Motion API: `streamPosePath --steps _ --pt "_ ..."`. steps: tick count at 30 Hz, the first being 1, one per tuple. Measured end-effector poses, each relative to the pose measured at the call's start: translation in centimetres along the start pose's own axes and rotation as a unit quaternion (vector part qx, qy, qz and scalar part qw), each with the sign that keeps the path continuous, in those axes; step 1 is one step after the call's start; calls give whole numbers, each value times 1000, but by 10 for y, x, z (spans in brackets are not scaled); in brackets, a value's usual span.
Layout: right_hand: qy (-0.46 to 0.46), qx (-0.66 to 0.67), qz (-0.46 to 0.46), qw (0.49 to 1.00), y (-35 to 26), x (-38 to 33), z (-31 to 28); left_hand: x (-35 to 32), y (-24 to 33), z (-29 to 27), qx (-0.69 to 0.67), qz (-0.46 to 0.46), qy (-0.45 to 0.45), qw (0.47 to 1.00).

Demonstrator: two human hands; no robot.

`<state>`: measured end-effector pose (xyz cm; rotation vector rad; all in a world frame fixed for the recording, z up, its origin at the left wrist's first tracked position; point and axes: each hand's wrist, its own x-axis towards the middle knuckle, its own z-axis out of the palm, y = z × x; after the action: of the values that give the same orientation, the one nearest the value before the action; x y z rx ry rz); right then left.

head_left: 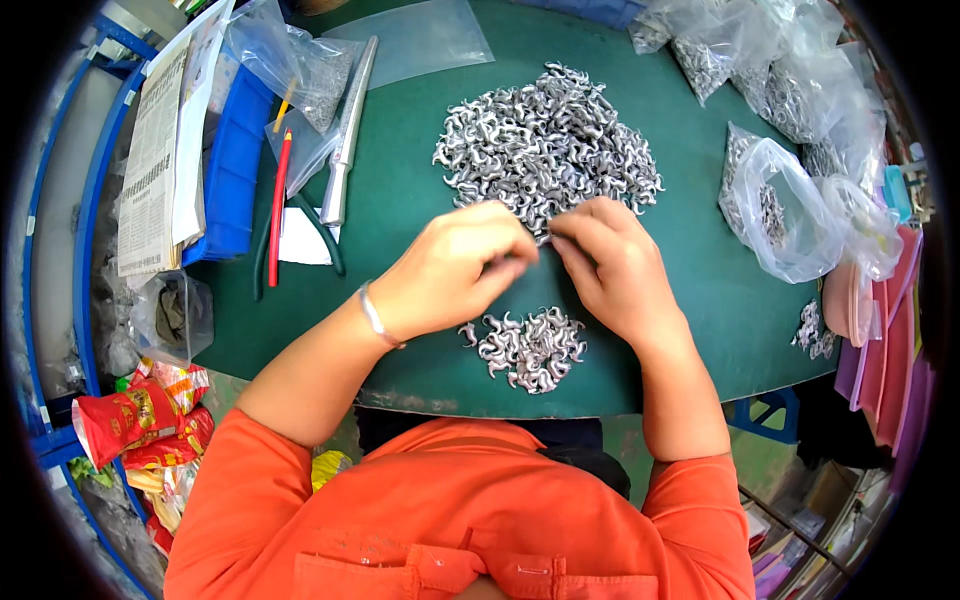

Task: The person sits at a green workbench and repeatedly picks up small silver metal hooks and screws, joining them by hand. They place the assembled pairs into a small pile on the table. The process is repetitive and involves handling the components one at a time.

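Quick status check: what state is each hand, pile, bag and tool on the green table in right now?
Left hand: fingertips pinched on a small silver metal hook piece.
Right hand: pinching the same piece.
Large heap of silver hook pieces: loose, spread out.
Small heap of silver pieces: loose, near table edge.
Clear plastic bag: open, partly filled.
Red pencil: lying flat.
Green-handled pliers: lying flat, untouched.

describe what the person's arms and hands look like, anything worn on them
Both forearms are bare, coming out of the short sleeves of an orange shirt. The left hand has a thin silver bracelet at its wrist. The right hand shows nothing worn: no glove, watch or band. No rings can be made out on either hand.
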<state>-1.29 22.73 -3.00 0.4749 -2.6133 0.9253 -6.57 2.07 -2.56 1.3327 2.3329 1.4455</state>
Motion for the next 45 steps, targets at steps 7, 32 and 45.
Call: streamPosePath --steps 7,32,45 --pt "-12 -32 40 999 -6 1 8 13 -14 18 183 -7 48 982" --pt "-6 227 -83 970 -3 2 -4 -1 -9 4 -77 -107 124 983" --pt "55 356 66 931 -21 -7 1 0 -6 4 -73 -90 137 984"
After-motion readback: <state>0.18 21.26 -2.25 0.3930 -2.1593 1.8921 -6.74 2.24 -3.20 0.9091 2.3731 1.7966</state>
